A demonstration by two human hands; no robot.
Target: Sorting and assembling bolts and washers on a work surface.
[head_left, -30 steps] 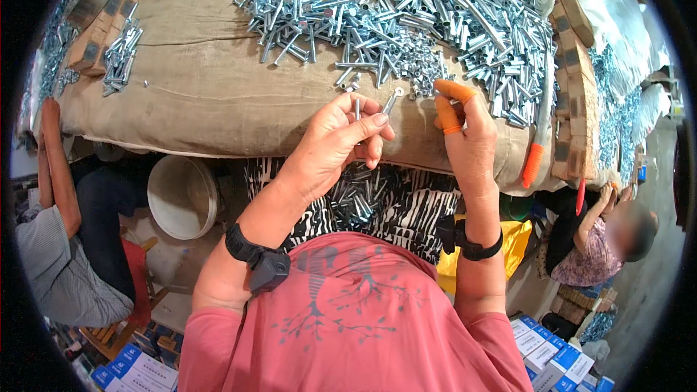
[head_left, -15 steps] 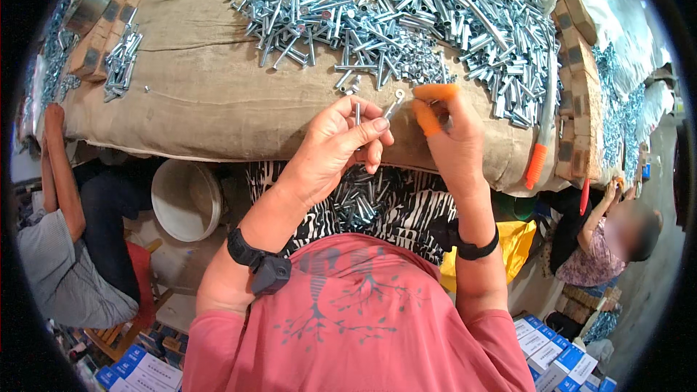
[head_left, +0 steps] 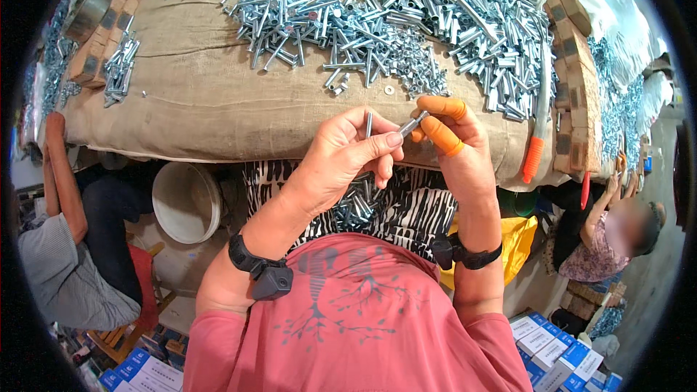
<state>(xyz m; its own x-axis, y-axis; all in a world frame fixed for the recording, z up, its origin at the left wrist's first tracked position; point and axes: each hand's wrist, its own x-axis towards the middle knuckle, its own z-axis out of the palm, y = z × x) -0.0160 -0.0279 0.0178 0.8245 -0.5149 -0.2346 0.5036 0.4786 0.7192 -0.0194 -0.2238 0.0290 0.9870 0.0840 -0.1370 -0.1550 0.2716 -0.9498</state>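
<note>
**Hands meet over a burlap bench**

Burlap (head_left: 218,109) covers the bench, with a heap of silver bolts (head_left: 406,22) along the upper frame. At centre, the left hand (head_left: 341,160) pinches a bolt (head_left: 369,125) upright — the right hand (head_left: 450,145), orange-capped fingertips (head_left: 443,107), grips a second bolt (head_left: 409,127) just beside it.

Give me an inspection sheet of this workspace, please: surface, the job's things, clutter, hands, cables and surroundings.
Surface: burlap-covered table.
Job's things: thin metal piece pinched between both hands; a second piece upright in the left hand; big pile of silvery bolts.
Clutter: wooden blocks, orange-handled tool, loose pieces in the lap.
Hands: left hand bare; right hand with orange finger covers.
Cables: nothing seen.
Surroundings: white bucket, blue-and-white boxes, other people seated either side.
</note>
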